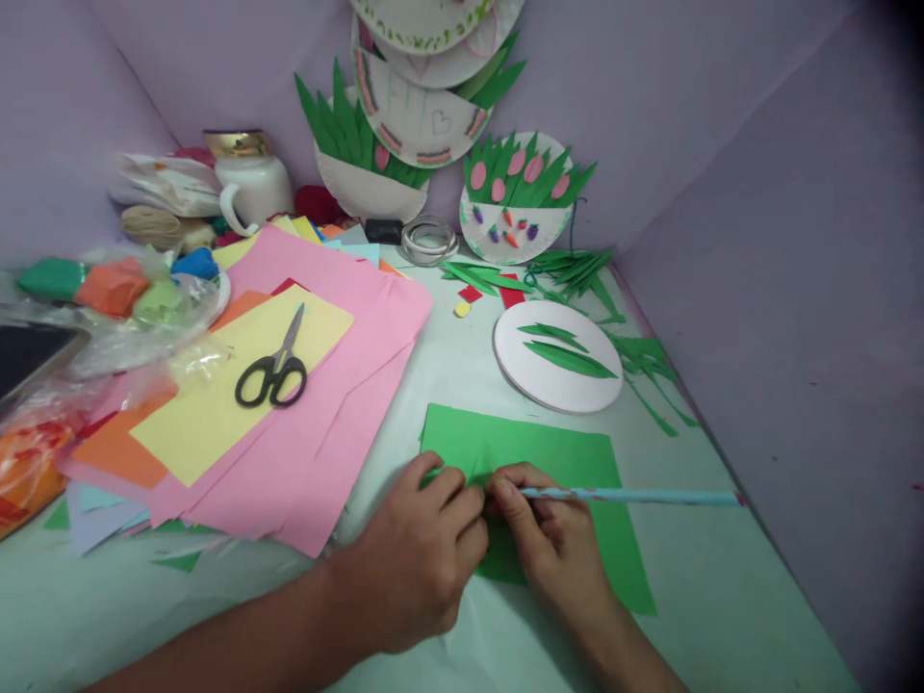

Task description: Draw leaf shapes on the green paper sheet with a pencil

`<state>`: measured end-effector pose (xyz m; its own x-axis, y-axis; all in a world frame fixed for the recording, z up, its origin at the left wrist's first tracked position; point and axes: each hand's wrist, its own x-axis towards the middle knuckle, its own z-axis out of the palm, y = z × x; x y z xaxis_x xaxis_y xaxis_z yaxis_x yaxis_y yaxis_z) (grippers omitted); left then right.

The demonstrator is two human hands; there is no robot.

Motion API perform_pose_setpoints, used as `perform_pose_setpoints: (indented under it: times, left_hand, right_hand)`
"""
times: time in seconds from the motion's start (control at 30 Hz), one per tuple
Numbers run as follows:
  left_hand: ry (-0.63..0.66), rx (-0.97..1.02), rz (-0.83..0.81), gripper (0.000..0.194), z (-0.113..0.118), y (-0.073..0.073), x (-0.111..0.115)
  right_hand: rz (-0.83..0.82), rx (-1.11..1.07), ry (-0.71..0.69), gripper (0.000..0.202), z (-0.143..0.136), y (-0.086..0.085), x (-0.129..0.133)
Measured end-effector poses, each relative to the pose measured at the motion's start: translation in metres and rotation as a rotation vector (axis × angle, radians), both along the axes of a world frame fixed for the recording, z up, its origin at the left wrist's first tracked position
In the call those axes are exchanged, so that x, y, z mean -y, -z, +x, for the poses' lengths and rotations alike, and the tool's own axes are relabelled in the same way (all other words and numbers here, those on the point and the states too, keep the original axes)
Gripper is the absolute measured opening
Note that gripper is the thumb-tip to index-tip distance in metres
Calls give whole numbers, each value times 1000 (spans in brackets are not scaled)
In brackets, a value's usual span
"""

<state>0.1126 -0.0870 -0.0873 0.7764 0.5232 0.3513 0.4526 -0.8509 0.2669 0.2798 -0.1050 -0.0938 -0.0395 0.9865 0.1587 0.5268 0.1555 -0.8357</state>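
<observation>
Green paper sheet (555,462), thin, floppy, easily creased; pinned flat beneath left hand (423,558). Pencil (635,497) pinched in right hand (552,539), barrel jutting rightward. Best gripped by an edge.

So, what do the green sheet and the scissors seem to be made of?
Green sheet: probably matte craft paper; it lies thin and flat, without shine. Scissors: metal blades with a grey gleam, handles likely black plastic, smooth.

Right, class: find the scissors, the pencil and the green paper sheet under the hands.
scissors (272,371): head view, at the pivot above the black handles.
pencil (635,497): head view, mid-shaft.
green paper sheet (549,452): head view, bare upper part.
</observation>
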Motion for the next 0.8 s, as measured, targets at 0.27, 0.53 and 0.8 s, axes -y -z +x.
perform_pose_setpoints:
  times: [0.27, 0.53, 0.8]
  left_hand:
    - [-9, 18, 223, 30, 2, 3, 14]
    - [23, -66, 227, 21, 2, 3, 15]
    - [-35, 43, 266, 18, 5, 9, 17]
  right_hand:
    - [1, -46, 3, 31, -1, -2, -2]
    - [-21, -50, 60, 30, -1, 2, -5]
    - [-32, -82, 128, 32, 0, 4, -11]
